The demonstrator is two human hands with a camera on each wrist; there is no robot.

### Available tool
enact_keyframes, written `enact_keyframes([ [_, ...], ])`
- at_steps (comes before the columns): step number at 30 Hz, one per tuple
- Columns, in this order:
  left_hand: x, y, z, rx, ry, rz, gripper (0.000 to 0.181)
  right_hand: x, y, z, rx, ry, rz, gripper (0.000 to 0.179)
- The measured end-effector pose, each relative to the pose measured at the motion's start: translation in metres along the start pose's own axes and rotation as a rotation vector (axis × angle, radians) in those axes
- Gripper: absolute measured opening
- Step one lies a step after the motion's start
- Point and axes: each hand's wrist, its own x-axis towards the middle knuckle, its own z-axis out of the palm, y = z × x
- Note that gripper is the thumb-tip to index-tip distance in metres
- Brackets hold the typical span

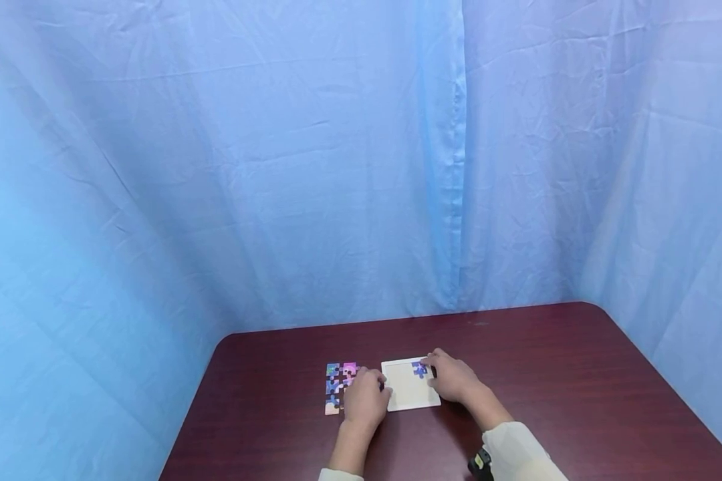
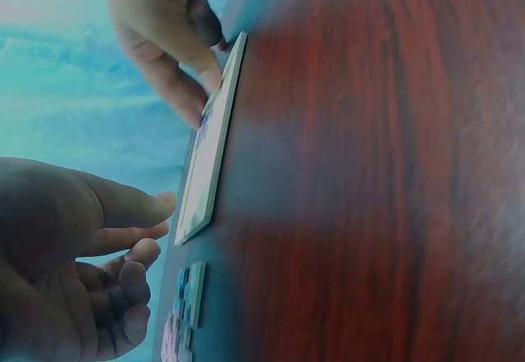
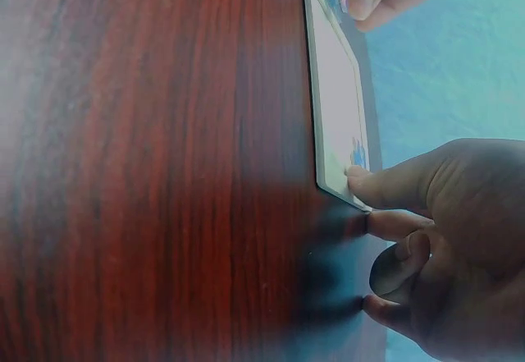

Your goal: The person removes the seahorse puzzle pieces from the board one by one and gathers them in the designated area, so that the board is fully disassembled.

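Note:
A square white puzzle tray (image 1: pixel 404 391) lies on the table between my two hands. One purple-blue jigsaw piece (image 1: pixel 419 369) lies flat at its far right corner. My right hand (image 1: pixel 455 378) is at the tray's right edge, index fingertip at the piece and thumb on the rim in the right wrist view; its other fingers reach down beside the tray. At the tray's left edge is my left hand (image 1: pixel 366 403), thumb and fingers loosely bent with nothing between them in the left wrist view. It partly covers a group of colourful jigsaw pieces (image 1: pixel 333 387).
The dark reddish wooden table (image 1: pixel 277 427) has rounded far corners. Blue curtains (image 1: pixel 337 200) hang behind it and along both sides. A black device (image 1: pixel 480 462) sits at the right sleeve's cuff.

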Motion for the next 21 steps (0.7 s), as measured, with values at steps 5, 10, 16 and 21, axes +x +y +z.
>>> enact_keyframes([
  [5, -0.002, 0.008, 0.004, -0.026, -0.006, 0.037, 0.013, -0.002, -0.002, 0.001, -0.008, 0.028, 0.004, 0.040],
  [10, 0.000, 0.015, 0.009, -0.028, -0.028, 0.071, 0.013, -0.004, -0.005, 0.000, -0.006, 0.021, 0.019, 0.042],
  [16, 0.002, 0.022, 0.016, -0.006, -0.047, 0.113, 0.018, -0.005, -0.006, 0.000, -0.002, -0.001, 0.017, 0.052],
  [21, 0.005, 0.028, 0.021, -0.014, -0.091, 0.121, 0.028, -0.005, -0.005, -0.001, -0.015, -0.007, 0.016, 0.055],
])
